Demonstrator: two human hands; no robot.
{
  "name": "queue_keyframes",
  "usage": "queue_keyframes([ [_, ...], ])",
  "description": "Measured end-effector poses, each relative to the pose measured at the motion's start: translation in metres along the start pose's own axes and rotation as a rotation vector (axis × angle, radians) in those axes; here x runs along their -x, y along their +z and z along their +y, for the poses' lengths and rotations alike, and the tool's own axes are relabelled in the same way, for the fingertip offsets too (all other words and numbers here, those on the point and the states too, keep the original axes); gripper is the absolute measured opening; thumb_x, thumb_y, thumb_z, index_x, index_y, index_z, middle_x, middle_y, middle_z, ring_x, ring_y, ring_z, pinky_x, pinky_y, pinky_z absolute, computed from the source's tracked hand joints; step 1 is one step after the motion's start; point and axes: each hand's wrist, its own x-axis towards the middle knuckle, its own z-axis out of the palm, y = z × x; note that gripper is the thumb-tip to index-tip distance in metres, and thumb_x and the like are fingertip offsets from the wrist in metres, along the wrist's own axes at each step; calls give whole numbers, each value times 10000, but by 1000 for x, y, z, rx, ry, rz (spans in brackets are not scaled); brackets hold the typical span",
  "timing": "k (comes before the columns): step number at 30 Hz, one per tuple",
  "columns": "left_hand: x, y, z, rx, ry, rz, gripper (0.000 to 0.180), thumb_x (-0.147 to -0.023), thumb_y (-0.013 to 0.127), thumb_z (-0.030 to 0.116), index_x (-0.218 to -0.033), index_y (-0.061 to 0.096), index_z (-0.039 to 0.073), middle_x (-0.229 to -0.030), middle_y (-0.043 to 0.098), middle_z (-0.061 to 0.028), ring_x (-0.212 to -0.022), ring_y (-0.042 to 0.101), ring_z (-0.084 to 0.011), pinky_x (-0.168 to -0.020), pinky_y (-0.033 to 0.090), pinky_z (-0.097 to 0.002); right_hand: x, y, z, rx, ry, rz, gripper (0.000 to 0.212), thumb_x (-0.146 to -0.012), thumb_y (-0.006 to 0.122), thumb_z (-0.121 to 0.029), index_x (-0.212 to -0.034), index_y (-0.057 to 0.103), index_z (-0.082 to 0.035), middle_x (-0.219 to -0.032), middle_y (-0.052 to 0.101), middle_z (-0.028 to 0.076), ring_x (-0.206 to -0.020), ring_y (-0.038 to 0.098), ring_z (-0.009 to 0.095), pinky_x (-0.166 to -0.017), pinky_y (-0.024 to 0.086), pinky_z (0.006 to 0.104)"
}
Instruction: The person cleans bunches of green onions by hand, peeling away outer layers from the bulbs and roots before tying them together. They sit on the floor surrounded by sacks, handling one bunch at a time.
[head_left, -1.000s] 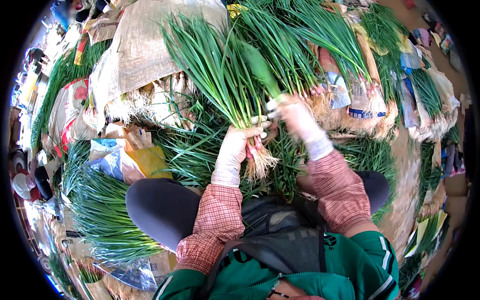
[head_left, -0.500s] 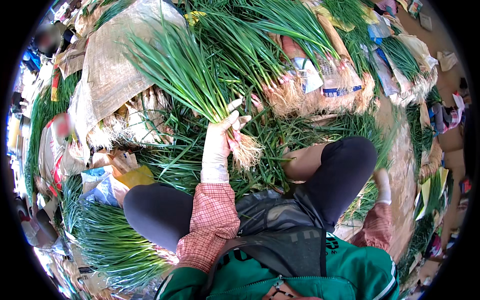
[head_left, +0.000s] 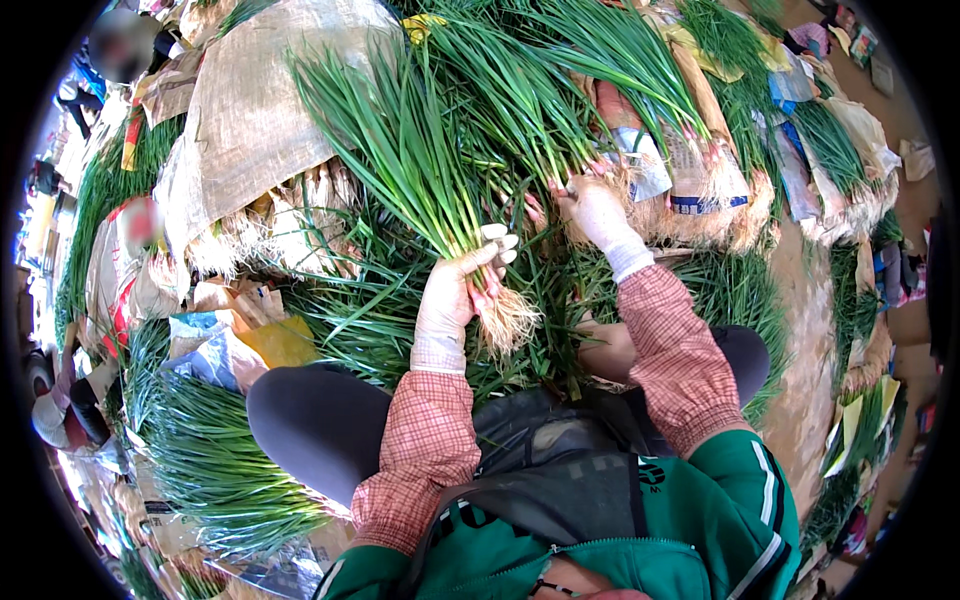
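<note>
In my gloved left hand is a bunch of green onions, gripped just above the pinkish bulbs. Its long leaves point up and away, and its pale stringy roots hang below my fingers. To the right, my gloved right hand reaches to the near end of a larger heap of green onions. Its thumb and fingers are pinched on stalk bases there, partly hidden by the hand.
Loose green leaves cover the ground before my knees. A beige woven sheet drapes over more root ends at far left. Another onion pile lies beside my left knee. Further heaps and wrappings line the right, past a strip of brown floor.
My right hand has come forward from beside my right thigh to the heap and closed at its stalk bases. The left hand still holds its bunch, tilted slightly more upright.
</note>
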Motion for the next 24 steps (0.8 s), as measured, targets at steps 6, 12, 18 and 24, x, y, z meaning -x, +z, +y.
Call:
queue_keyframes([
  [6,-2,-16,3,-132,-52,17,364,-855,617,114,-1178,568,-46,-917,668,-151,-767,664,-199,-591,539,-261,68,-12,-53,-631,-425,-153,205,-870,617,-282,-944,652,-95,-938,648,123,-864,627,229,-809,510,374],
  [12,-10,-12,-8,37,-8,50,415,-852,629,104,-1213,514,-65,-794,604,-73,-629,560,-140,-571,487,-252,1,21,-12,-499,20,244,245,-876,598,-271,-953,645,-43,-812,668,144,-733,651,269,-681,509,358],
  [18,9,3,19,346,170,-125,260,-857,599,56,-1099,531,-12,-821,605,-112,-604,515,-145,-549,458,-258,-9,-20,-8,-1191,10,117,138,-903,588,-156,-904,655,-35,-749,664,65,-620,565,122,-556,448,229],
  [24,-1,-18,5,161,-26,-77,221,-861,591,94,-1051,571,-17,-889,663,-151,-788,646,-225,-564,556,-274,73,-14,-58,-931,-132,-458,206,-936,565,-285,-949,687,-119,-677,599,3,-631,554,74,-573,458,246],
])
